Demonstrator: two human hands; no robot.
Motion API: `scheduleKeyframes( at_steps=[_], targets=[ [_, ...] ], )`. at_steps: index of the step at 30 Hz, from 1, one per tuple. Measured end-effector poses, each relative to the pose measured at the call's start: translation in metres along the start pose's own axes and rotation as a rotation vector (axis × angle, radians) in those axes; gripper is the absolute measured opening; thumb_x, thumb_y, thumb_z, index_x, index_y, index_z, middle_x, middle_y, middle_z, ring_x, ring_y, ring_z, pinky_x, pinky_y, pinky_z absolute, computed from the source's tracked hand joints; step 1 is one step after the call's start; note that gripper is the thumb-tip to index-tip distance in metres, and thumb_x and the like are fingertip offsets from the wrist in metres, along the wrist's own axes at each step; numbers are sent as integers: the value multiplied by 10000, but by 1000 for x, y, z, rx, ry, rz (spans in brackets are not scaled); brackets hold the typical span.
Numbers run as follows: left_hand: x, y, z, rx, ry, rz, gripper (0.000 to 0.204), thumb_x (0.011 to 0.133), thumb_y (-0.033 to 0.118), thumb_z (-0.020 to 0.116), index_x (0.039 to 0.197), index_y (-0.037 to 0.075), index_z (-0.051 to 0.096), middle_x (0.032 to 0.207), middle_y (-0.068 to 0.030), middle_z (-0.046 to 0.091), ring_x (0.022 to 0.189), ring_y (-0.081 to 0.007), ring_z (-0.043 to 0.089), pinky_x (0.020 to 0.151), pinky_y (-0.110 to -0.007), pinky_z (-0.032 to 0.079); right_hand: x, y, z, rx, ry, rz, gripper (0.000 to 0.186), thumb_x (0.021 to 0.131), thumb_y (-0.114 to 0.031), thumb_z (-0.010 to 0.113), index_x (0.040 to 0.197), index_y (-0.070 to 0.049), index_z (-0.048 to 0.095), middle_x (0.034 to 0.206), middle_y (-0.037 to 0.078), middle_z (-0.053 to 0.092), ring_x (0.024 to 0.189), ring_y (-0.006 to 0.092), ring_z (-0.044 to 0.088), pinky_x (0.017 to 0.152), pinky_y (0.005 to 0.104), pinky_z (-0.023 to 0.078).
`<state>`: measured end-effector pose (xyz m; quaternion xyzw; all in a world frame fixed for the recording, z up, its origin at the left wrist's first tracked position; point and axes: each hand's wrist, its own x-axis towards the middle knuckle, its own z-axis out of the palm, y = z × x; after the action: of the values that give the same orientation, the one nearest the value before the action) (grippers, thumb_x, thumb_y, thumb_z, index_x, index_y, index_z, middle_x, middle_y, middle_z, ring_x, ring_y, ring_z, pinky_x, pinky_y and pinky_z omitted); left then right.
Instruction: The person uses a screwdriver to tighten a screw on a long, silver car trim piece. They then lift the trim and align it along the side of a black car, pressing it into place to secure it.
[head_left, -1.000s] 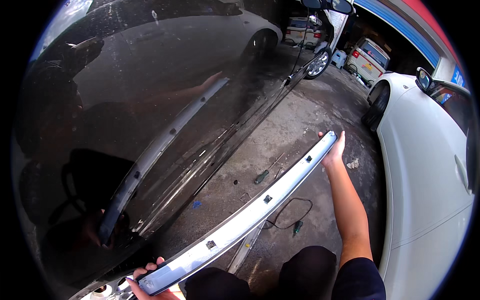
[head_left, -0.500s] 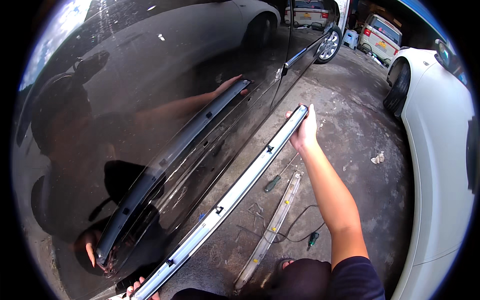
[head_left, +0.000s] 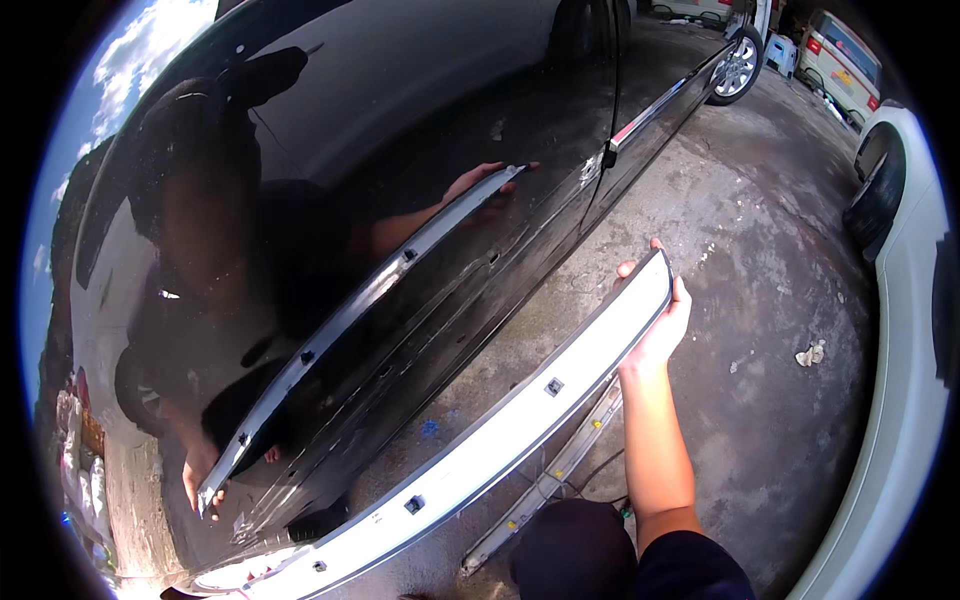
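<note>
I hold a long door trim strip (head_left: 480,440) slantwise beside a dark car door (head_left: 400,130). Its pale inner side, dotted with black clips, faces up. My right hand (head_left: 655,345) is closed around the far end, thumb and fingers on opposite edges. The near end runs off toward the lower left, where my left hand cannot be made out directly. In the glossy door, a reflection of my left hand (head_left: 200,470) shows it gripping that end. Along the door's lower part are scuffs and small holes.
Another strip with yellow clips (head_left: 545,500) lies on the concrete under my right arm. A white car (head_left: 900,400) stands to the right. Farther off are a van (head_left: 840,65), a blue stool (head_left: 780,55) and a crumpled scrap (head_left: 810,354).
The strip has rolled so its broad inner face shows more fully. My right hand has shifted slightly right and down. The view has turned left, and the screwdriver on the floor is now covered.
</note>
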<state>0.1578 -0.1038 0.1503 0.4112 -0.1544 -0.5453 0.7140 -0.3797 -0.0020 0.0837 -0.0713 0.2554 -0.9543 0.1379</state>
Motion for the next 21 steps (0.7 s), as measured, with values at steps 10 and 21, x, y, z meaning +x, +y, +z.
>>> scheduleKeyframes(
  at_steps=[10,21],
  targets=[
    [58,6,-116,-256,-113,-86,426,1040,361,440,1123,-46,539,969,-139,556,922,-261,544,931,-455,467,-100,-63,-92,-707,86,152,261,983,-317,588,1062,-72,634,885,58,655,784,155,607,699,274,470],
    [39,50,-121,-417,104,-275,553,1012,567,332,1052,53,534,866,-93,545,801,-244,536,804,-439,469,-121,-152,-7,-1864,-199,370,428,979,-425,644,1170,-44,603,958,-12,591,847,105,510,711,256,401]
  ],
)
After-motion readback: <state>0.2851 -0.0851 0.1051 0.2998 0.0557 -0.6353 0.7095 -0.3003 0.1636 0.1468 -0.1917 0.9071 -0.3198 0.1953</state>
